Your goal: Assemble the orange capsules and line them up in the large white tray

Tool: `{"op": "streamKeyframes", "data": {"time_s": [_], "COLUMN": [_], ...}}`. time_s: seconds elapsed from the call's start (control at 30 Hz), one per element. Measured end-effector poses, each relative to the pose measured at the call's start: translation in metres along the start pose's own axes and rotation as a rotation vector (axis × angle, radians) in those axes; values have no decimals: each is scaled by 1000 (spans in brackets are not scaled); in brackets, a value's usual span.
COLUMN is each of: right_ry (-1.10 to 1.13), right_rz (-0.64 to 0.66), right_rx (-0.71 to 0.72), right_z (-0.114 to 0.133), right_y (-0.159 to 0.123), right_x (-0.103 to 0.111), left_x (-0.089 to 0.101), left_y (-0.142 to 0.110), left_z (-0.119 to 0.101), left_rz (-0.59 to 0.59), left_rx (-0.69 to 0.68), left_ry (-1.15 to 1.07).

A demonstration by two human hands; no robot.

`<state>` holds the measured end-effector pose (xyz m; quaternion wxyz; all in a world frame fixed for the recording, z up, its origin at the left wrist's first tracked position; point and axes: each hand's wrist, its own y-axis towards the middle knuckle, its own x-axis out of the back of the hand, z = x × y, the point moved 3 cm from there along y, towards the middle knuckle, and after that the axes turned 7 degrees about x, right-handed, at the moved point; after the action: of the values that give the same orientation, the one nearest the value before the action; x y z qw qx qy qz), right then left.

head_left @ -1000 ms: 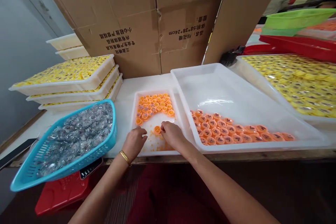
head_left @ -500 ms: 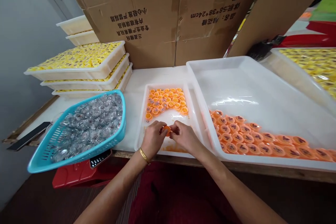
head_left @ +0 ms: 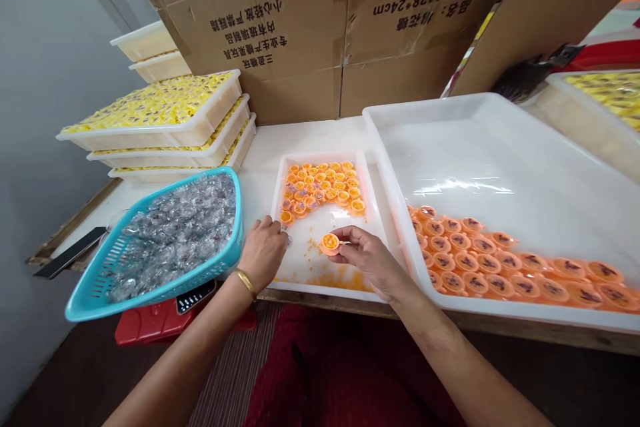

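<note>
My right hand (head_left: 367, 257) pinches a small orange cup (head_left: 331, 244) by its side, above the small white tray (head_left: 376, 213). Tiny yellow-orange beads show inside the cup, which tilts toward me. Over the tray's left side is my left hand (head_left: 265, 247), its fingers curled together. A small clear plastic piece (head_left: 289, 238) shows at its fingertips, partly hidden. Several filled orange cups (head_left: 325, 183) stand at the tray's far end, and loose beads (head_left: 340, 275) lie at its near end. Left of my left hand, a blue basket (head_left: 236, 240) holds clear plastic pieces (head_left: 180, 227).
On the right, a large white tray (head_left: 450, 147) holds orange cups with dark-printed tops (head_left: 475, 263). Stacked trays of yellow pieces (head_left: 160, 103) stand at the back left. A cardboard box (head_left: 300, 33) walls off the back. A red stool (head_left: 150, 323) is under the basket.
My hands, together at the orange cup before, have come apart. The left has moved left toward the basket; the right keeps the cup, now showing its bead-filled top. The view has shifted slightly.
</note>
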<state>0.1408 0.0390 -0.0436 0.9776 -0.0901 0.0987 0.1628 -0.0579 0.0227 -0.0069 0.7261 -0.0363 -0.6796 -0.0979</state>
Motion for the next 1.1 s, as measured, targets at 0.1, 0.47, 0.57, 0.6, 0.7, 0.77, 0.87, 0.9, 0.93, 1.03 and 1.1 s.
{"op": "streamKeyframes", "data": {"time_s": [0.1, 0.47, 0.57, 0.6, 0.7, 0.77, 0.87, 0.9, 0.93, 1.03, 1.1], "right_ry": [23, 79, 102, 108, 122, 128, 130, 132, 134, 129, 120], "right_rz": [-25, -37, -40, -40, -45, -59, -82, -85, -87, -84, -82], "right_rx": [-5, 0, -12, -15, -8, 3, 11, 10, 9, 7, 8], "right_z": [-1, 0, 0, 0, 0, 0, 0, 1, 1, 1, 1], "right_y": [0, 0, -1, -1, -1, -1, -1, -1, -1, -1, -1], "right_x": [1, 0, 0, 0, 0, 1, 2, 3, 3, 3, 3], "left_x": [-18, -15, -17, -19, -27, -32, -36, -36, -34, -29, -28], "left_y": [5, 12, 9, 9, 12, 15, 18, 18, 17, 12, 10], "left_z": [-10, -3, -7, -9, -20, -25, -23, -22, -20, -21, -26], "left_rz": [77, 135, 173, 202, 386, 492, 464, 421, 374, 263, 244], "left_rx": [-65, 187, 377, 434, 536, 536, 532, 536, 524, 325, 116], "left_ry": [92, -529, -967, -1111, -1272, -1111, -868, -835, -791, -604, -454]}}
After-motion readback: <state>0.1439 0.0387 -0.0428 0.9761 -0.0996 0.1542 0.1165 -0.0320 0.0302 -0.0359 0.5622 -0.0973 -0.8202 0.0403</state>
